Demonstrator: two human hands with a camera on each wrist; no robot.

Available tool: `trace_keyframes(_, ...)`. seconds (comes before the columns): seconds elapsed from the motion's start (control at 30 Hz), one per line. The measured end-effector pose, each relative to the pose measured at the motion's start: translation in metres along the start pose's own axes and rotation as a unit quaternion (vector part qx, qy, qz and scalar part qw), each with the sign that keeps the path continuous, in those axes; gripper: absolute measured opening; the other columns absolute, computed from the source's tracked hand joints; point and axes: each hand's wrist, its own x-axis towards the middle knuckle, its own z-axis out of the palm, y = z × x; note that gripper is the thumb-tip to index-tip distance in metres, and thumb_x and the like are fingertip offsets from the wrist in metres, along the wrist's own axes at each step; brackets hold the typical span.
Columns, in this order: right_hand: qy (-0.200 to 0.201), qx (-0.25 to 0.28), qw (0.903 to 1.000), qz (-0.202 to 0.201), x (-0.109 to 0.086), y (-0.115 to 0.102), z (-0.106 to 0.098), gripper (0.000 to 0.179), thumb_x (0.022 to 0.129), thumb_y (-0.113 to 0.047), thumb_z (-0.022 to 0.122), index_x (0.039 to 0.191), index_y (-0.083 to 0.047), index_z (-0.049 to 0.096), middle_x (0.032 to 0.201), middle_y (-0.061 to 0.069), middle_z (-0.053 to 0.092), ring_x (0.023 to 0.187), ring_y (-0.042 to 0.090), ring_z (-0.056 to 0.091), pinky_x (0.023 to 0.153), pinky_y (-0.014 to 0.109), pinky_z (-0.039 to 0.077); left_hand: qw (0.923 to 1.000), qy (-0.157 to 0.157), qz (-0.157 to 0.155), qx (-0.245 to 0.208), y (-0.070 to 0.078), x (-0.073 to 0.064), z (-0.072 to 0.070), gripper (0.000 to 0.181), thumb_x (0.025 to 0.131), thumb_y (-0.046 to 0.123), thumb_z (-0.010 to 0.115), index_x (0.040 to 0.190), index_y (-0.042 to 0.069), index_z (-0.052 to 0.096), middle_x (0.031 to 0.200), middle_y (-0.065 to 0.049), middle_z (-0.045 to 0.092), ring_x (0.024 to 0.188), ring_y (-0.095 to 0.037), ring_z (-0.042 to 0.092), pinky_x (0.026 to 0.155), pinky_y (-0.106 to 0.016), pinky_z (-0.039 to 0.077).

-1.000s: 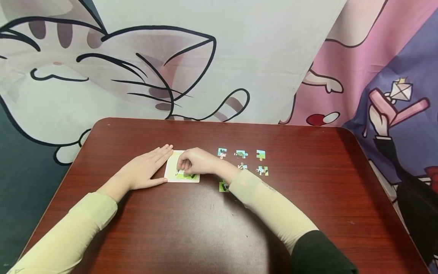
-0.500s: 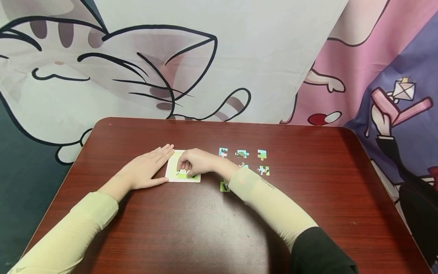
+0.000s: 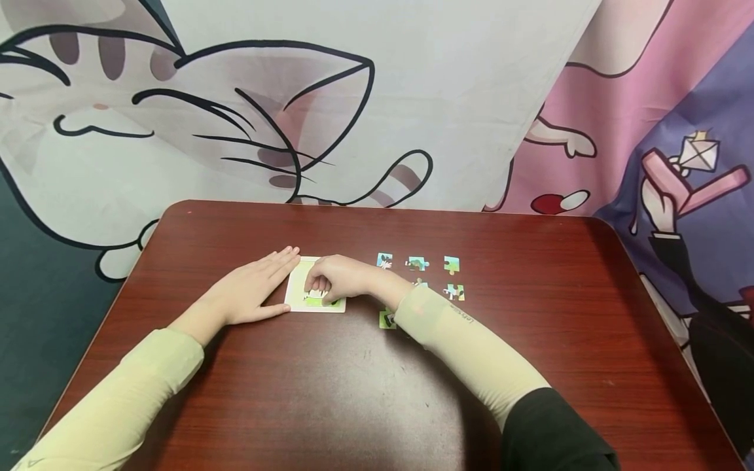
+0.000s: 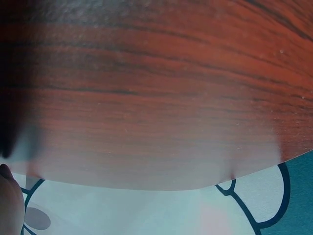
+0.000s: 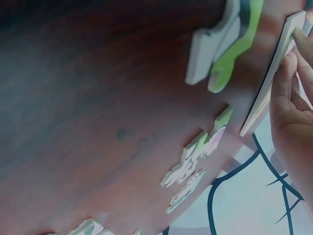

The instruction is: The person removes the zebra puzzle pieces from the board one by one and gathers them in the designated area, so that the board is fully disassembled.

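Note:
A white-rimmed puzzle board [image 3: 296, 299] lies on the table. My left hand [image 3: 250, 291] lies flat at its left side, fingers straight, with fingertips and thumb touching the rim. Over the board, my right hand [image 3: 338, 278] has curled fingers and pinches a small puzzle piece [image 3: 315, 301] with green and white on it, low in the frame. The fingers hide much of the piece. In the right wrist view the fingertips of the right hand [image 5: 293, 93] are down at the board [image 5: 266, 93]. Only a fingertip of the left hand [image 4: 9, 200] shows in the left wrist view.
Loose jigsaw pieces lie right of the board, among them a blue one [image 3: 385, 260], a green-blue one [image 3: 451, 264] and a green one [image 3: 387, 320]. The right forearm partly covers some. Beyond the brown table [image 3: 530, 275] hangs a printed cloth [image 3: 459, 118].
Both hands stay almost where they were. The right fingers shift very slightly over the board, and a little more of the piece's picture shows below them.

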Motion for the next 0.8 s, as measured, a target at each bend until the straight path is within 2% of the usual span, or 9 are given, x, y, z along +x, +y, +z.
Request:
trace_keyframes(0.27, 0.005, -0.01, 0.9999, -0.006, -0.0006, -0.0015, -0.0001, 0.031, 0.086, 0.0, 0.086, 0.115, -0.004, 0.075, 0.105, 0.009, 0.069, 0.091, 0.011, 0.061, 0.077, 0.01, 0.047, 1.0, 0.001, 0.002, 0.0, 0.0007, 0.0, -0.0006, 0.093, 0.1, 0.051, 0.067, 0.165, -0.002, 0.029, 0.175, -0.021, 0.027, 0.162, -0.037, 0.031, 0.13, -0.054, 0.034)
trace_keyframes(0.8, 0.052, -0.061, 0.9963, -0.031, -0.0091, -0.0023, 0.0057, 0.031, 0.086, -0.005, 0.086, 0.113, -0.011, 0.071, 0.104, 0.002, 0.066, 0.096, 0.012, 0.06, 0.086, 0.02, 0.049, 1.0, -0.002, 0.0, 0.002, 0.0033, 0.0, -0.004, 0.092, 0.1, 0.051, 0.067, 0.165, -0.003, 0.03, 0.175, -0.02, 0.028, 0.162, -0.037, 0.031, 0.13, -0.054, 0.034)
